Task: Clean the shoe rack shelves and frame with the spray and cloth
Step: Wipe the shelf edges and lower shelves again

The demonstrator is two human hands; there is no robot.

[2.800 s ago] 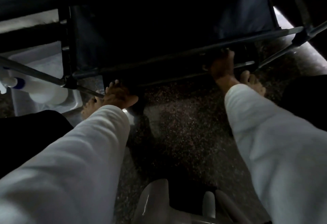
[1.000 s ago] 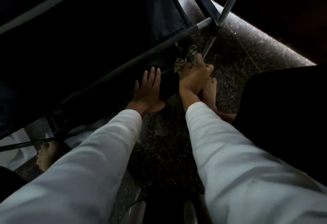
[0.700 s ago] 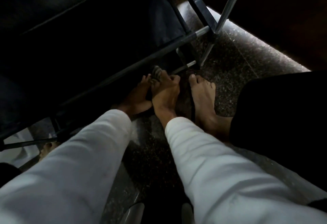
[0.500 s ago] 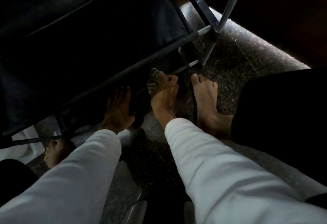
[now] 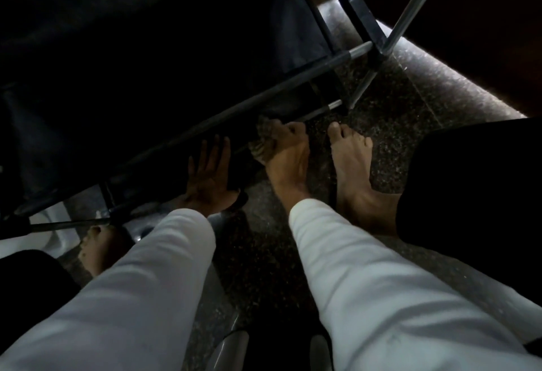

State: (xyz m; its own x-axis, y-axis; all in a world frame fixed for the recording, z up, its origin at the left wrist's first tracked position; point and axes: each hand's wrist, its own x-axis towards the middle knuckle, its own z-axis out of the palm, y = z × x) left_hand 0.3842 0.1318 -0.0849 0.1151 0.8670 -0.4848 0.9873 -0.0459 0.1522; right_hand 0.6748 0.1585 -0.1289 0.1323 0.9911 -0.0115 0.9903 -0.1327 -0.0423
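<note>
The shoe rack (image 5: 240, 103) stands over me, dark fabric shelves on metal bars. My right hand (image 5: 289, 150) grips a striped cloth (image 5: 264, 139) and holds it against the thin lowest bar near the rack's right leg. My left hand (image 5: 209, 174) lies flat with fingers spread under the lower front bar, resting on a dark part of the bottom shelf. Both arms wear white sleeves. The spray bottle is not in sight.
My bare right foot (image 5: 352, 162) stands on the speckled stone floor (image 5: 264, 253) just right of the cloth. My left foot (image 5: 99, 250) is at the lower left beside a white object (image 5: 55, 224). A grey stool edge (image 5: 234, 350) shows at the bottom.
My right hand with the cloth has slid left along the lowest bar, away from the rack's right leg. My left hand dropped lower and now lies flat under the front bar.
</note>
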